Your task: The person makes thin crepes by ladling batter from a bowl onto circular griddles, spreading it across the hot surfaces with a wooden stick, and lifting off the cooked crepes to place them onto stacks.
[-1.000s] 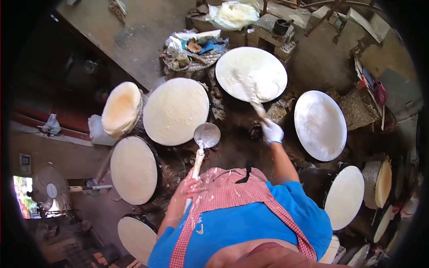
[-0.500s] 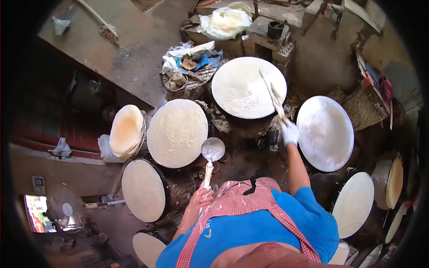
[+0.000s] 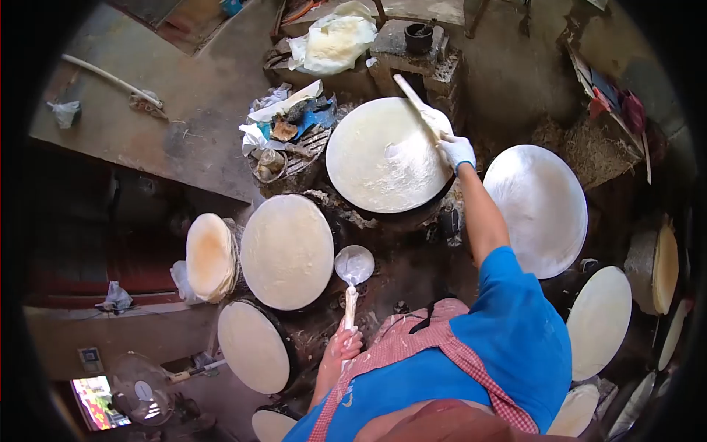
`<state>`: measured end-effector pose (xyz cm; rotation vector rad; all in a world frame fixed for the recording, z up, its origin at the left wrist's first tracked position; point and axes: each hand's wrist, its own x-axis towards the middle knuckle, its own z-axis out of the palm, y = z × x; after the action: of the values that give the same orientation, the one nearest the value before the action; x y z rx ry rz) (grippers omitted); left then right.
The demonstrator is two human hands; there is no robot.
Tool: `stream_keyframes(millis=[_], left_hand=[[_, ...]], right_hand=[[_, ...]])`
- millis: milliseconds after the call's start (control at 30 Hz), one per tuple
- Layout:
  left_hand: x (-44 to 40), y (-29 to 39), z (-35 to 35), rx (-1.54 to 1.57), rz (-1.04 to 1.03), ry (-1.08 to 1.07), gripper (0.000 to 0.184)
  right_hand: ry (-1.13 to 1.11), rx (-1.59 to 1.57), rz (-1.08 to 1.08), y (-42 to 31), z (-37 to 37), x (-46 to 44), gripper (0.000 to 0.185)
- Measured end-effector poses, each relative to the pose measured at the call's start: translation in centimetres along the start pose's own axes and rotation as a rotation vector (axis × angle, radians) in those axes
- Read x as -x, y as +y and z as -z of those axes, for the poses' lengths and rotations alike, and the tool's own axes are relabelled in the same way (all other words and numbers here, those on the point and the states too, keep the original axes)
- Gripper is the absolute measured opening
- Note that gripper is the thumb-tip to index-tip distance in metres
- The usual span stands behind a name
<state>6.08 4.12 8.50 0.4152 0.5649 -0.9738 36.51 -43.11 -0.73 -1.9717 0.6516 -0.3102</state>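
My left hand (image 3: 346, 345), bare, is wrapped round the pale, batter-coated handle of a ladle (image 3: 354, 264). The ladle's metal bowl hangs low, beside a flatbread (image 3: 288, 252) on the left griddle. On my right hand (image 3: 458, 150) is a white glove, and its fingers are closed on a long pale batter spreader (image 3: 412, 94). The spreader lies slantwise over the right side of the far round griddle, its tip reaching past the back rim. Pale batter (image 3: 361, 147) covers that griddle, smooth at left and rough near the spreader.
To the right stands a griddle (image 3: 535, 214) with a thin whitish film. More flatbreads sit on griddles at lower left (image 3: 254, 346) and lower right (image 3: 599, 323). Finished flatbreads (image 3: 210, 254) are stacked at far left. A basket (image 3: 268, 168) of scraps stands behind.
My right hand has moved forward over the far griddle with the spreader, roughening the batter on its right side. My left hand still holds the ladle low. The view has shifted somewhat.
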Motion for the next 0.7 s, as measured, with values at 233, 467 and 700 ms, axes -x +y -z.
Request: stream_keyframes(millis=[233,467,700], left_hand=[[0.1,1.4,0.5,0.006,-0.011,0.072,0.013],[2.4,3.2,1.9,0.181,-0.074,0.116,0.018],[1.0,4.7,2.7,0.301,0.084,-0.157,0.033]], right_hand=[[-0.287,0.045,0.004,-1.4,-2.0,13.7,0.041],[-0.218,-0.761,-0.619,-0.4,2.6,18.0,0.038],[-0.177,-0.428,-0.206,3.1,2.4,16.6,0.044]])
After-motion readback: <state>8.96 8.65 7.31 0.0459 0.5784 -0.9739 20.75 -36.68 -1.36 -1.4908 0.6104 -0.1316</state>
